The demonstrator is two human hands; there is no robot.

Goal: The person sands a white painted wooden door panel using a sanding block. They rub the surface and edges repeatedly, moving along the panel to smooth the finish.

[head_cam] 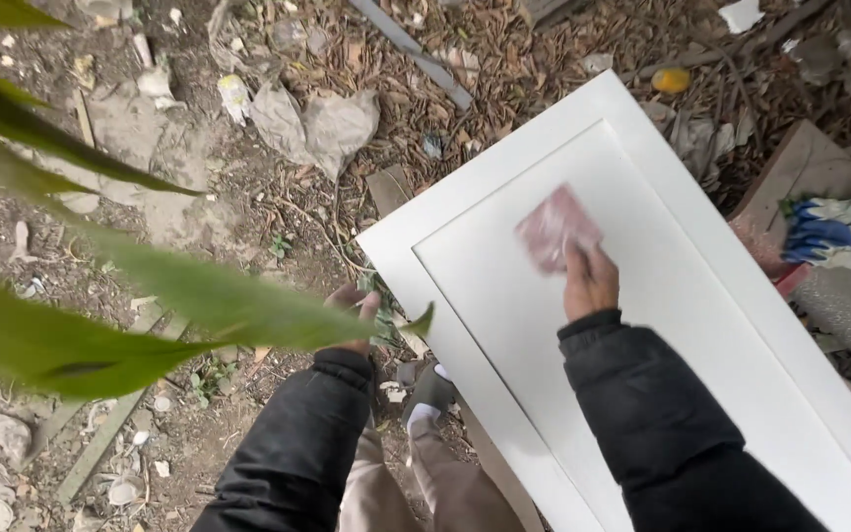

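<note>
Green leaves (100, 305) blur the foreground, partly hiding the left hand (355, 313), fingers curled at the white panel's (701, 325) edge, while the right hand (590, 281) presses a pink abrasive pad (556, 229) on the recessed face; uneven pressure could scratch its finish.

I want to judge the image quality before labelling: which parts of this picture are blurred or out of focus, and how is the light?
Head view: the green leaves close to the lens are out of focus; the pink pad under the right hand is smeared by motion blur; the white panel is bright yet keeps its edges; the left hand is partly hidden by a leaf; light is soft, without hard shadows.
</note>
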